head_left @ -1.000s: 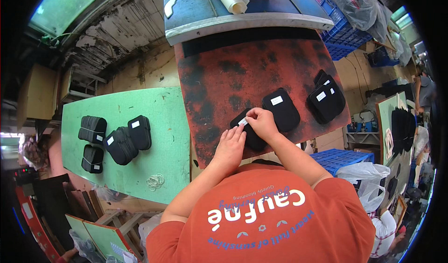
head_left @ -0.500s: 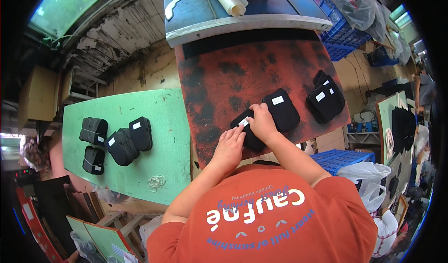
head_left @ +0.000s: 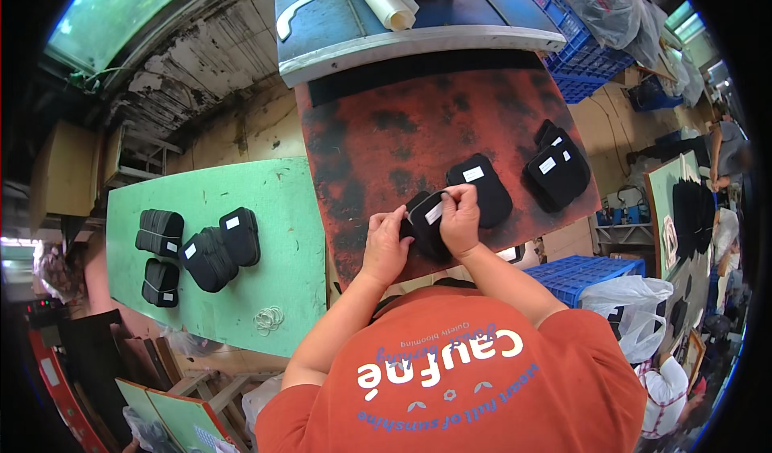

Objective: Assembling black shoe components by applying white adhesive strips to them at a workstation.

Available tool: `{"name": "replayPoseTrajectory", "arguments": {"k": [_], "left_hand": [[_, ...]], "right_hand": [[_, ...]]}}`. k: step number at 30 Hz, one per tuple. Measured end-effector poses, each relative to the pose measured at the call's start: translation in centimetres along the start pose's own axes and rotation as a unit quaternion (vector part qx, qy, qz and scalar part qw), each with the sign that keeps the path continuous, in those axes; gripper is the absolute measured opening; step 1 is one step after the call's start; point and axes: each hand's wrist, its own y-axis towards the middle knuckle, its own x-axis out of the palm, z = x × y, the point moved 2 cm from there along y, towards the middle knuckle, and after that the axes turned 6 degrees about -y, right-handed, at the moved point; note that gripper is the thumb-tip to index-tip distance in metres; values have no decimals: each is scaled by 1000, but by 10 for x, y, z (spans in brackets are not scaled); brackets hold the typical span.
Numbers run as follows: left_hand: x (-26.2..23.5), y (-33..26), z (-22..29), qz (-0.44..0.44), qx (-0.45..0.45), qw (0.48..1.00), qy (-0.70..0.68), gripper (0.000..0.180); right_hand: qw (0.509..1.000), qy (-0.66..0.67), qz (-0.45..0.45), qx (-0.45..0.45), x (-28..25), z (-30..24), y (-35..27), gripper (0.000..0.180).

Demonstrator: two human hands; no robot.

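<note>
The person's left hand [head_left: 384, 248] and right hand [head_left: 460, 221] are meeting over a black fabric pad [head_left: 428, 226] lying near the front edge of the rust-stained red desk [head_left: 378, 139]. The right fingers [head_left: 455, 201] are pinching together on the pad's small white label [head_left: 434, 213], while the left fingers [head_left: 394, 218] are curling against the pad's left edge, steadying it. Just right of the fingers a second black pad [head_left: 480, 189] with a white label is lying flat, and farther right a stack of black pads [head_left: 556, 168] is sitting near the desk's edge. Well to the left, on the green desk [head_left: 281, 212], bundled black pads [head_left: 205, 248] are resting, with rubber bands [head_left: 268, 319] nearer the front.
</note>
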Motion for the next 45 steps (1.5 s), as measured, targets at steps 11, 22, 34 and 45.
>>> {"name": "replayPoseTrajectory", "arguments": {"k": [11, 22, 34, 45], "left_hand": [[-3, -22, 1, -18, 133, 985, 109, 41], [9, -29, 8, -59, 114, 969, 210, 39], [-1, -14, 10, 38, -95, 964, -244, 21], [-16, -15, 16, -65, -118, 983, -124, 15]], "right_hand": [[926, -222, -206, -226, -23, -15, 46, 12], [847, -205, -465, -154, 27, 4, 34, 6], [817, 331, -224, 416, 8, -7, -14, 5], [914, 66, -351, 192, -17, -12, -8, 4]]}}
